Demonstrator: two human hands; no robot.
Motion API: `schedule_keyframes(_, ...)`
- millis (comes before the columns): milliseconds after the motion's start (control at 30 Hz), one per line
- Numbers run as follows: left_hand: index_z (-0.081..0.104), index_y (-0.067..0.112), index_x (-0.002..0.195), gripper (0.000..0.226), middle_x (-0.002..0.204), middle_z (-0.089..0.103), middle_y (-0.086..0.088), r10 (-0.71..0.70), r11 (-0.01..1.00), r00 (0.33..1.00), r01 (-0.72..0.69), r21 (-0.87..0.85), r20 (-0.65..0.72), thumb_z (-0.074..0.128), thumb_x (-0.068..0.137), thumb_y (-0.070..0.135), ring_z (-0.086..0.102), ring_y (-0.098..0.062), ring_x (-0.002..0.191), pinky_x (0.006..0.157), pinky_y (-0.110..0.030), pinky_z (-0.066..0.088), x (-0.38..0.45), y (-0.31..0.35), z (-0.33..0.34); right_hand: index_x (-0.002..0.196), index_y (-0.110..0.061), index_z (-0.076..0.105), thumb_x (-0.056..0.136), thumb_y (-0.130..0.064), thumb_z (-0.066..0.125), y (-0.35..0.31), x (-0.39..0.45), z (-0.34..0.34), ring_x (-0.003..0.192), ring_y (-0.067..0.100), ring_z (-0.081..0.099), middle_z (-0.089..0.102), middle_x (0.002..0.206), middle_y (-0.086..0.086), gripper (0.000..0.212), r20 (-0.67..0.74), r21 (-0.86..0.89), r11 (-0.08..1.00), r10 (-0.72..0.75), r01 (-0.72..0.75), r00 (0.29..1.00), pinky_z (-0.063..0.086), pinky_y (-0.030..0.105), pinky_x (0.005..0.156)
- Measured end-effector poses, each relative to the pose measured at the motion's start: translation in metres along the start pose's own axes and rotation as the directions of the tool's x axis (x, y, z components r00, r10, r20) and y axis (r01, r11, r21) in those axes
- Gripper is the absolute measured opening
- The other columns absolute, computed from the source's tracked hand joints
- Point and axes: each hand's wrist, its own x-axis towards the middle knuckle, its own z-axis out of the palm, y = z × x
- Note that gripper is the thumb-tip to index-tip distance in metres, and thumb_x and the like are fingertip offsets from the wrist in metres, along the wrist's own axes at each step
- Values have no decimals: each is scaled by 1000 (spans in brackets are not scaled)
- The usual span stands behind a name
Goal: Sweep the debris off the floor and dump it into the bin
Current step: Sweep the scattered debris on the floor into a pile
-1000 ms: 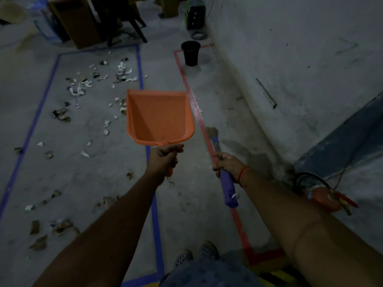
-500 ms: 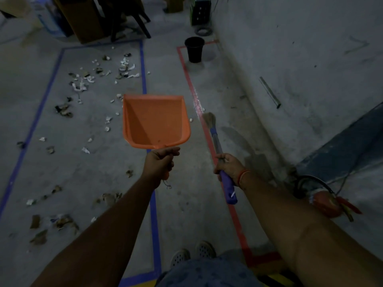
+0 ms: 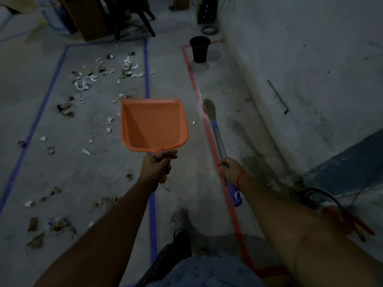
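Sweeping judged not yet begun: empty orange plastic dustpan (image 3: 153, 125) gripped in left hand (image 3: 157, 165), purple-handled broom (image 3: 219, 146) in right hand (image 3: 230, 170); scattered paper-and-leaf debris (image 3: 89, 79) lies left, black round bin (image 3: 199, 49) ahead; broom must be brought to debris.

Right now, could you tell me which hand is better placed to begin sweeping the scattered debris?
The right hand: it grips the broom, brush end forward. The left hand holds only the empty orange dustpan, though the debris lies leftward.

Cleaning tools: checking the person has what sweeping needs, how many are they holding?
2. The orange dustpan is in the left hand; the broom is in the right hand.
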Motion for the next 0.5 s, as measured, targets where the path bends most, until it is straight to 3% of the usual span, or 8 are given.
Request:
schedule_keyframes(100, 72, 7, 112, 30, 99, 69, -18, -18, 1000, 1000, 18, -7, 12, 47, 100, -4, 48, -16, 54, 53, -31, 32, 30, -1, -6, 99, -10, 64, 90, 0, 47, -8, 35, 2, 53, 23, 53, 58, 80, 9, 22, -85, -73, 997, -6, 0, 996, 46, 25, 44)
schedule_keyframes(233, 70, 2, 116, 30, 102, 71, -15, -51, 999, 998, 51, -5, 37, 46, 99, -6, 52, -11, 54, 49, -26, 39, 81, 2, -18, 101, -17, 62, 93, -7, 47, -21, 87, 3, 62, 28, 56, 58, 86, 9, 20, -88, -130, 991, 21, -32, 996, 48, 29, 50)
schedule_keyframes(333, 71, 3, 115, 31, 101, 71, -15, -67, 998, 996, 67, 2, 58, 46, 99, -7, 52, -10, 54, 47, -25, 40, 119, 5, -28, 91, -31, 63, 86, -16, 52, -27, 130, 3, 73, 30, 59, 59, 81, 3, 18, -82, -190, 980, 37, -52, 996, 59, 47, 69)
schedule_keyframes(400, 71, 3, 114, 32, 102, 70, -16, -84, 996, 994, 83, 7, 66, 45, 98, -8, 51, -10, 53, 44, -24, 37, 142, 8, -34, 81, -41, 60, 78, -21, 54, -20, 166, 2, 77, 29, 58, 60, 80, 2, 21, -88, -187, 979, 62, -78, 994, 57, 54, 80)
schedule_keyframes(500, 71, 4, 112, 33, 102, 70, -17, -99, 995, 992, 98, 22, 73, 45, 98, -9, 51, -9, 51, 43, -22, 37, 174, 13, -43, 102, -31, 58, 86, -22, 56, -30, 193, 0, 86, 27, 60, 60, 96, 3, 18, -52, -228, 964, 125, -134, 991, 56, 50, 89)
